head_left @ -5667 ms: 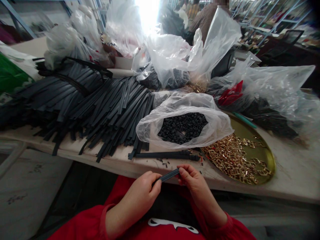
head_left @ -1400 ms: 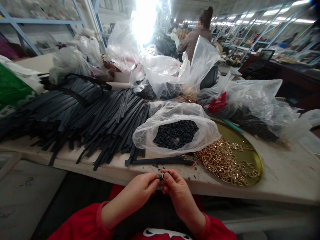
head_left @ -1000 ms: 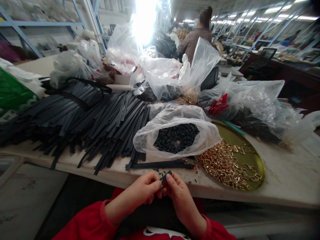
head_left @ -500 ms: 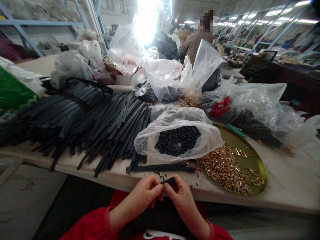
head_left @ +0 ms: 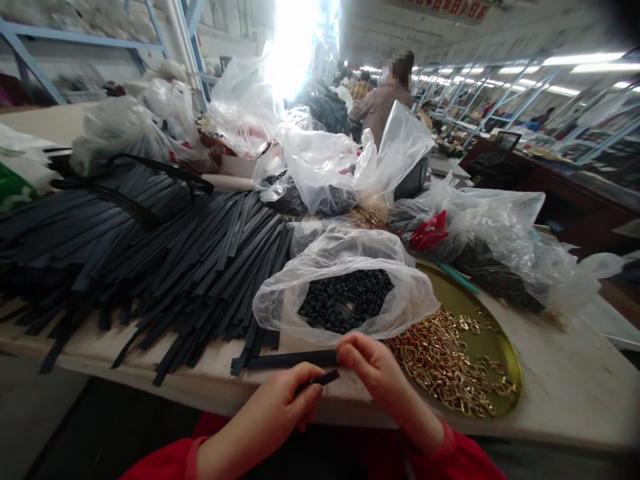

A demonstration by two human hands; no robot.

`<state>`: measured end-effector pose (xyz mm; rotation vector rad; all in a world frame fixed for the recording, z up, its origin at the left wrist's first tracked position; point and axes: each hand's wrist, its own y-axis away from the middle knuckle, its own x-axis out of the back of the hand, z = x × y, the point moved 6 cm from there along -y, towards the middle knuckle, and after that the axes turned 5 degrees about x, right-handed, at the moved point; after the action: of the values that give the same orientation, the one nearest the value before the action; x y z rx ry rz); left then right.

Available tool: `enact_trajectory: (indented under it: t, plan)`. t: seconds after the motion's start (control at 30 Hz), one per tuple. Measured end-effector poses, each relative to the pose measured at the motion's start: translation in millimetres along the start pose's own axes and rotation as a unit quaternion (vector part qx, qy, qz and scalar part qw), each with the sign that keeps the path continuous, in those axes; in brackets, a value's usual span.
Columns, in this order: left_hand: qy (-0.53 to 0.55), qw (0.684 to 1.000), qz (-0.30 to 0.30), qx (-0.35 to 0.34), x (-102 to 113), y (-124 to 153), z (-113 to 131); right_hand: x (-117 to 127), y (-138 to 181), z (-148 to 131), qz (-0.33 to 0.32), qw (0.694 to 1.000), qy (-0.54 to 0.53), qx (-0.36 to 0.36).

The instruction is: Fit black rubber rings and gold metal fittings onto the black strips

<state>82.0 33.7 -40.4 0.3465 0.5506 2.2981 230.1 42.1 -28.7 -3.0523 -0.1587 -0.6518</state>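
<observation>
I am watching the left hand [head_left: 286, 402] gripping a dark strap [head_left: 327, 378] near the table edge [head_left: 360, 408], its short end pointing rightward; the right hand [head_left: 371, 367] is covering the right end of flat-lying straps [head_left: 293, 360], fingers curling, though I cannot tell whether they are gripping anything. Beyond, an open plastic bag [head_left: 345, 245] is holding black loops [head_left: 345, 300]; beside it a tray [head_left: 505, 347] is bearing gold buckles [head_left: 435, 363].

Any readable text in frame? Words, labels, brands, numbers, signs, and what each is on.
None that I can read with confidence.
Sign, top right: a row of characters, too blurred to read.
Green bag, left edge: white marks, cut off by the frame; can't tell if lettering.
Strap in the left hand, and tray: no text seen.
</observation>
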Motion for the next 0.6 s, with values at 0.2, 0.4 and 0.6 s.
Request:
enact_trajectory:
  t: [0.2, 0.4, 0.6]
  plan:
    - [0.008, 0.999, 0.029, 0.022, 8, -9, -3, 27, -61, 29, -0.022, 0.932, 0.362, -0.013]
    - [0.01, 0.998, 0.052, 0.013, 15, -12, -1, 29, -65, 34, -0.007, 0.949, 0.317, -0.003]
    - [0.037, 0.993, 0.109, -0.028, 27, -12, 25, 13, -35, 5, -0.007, 0.997, -0.053, -0.048]
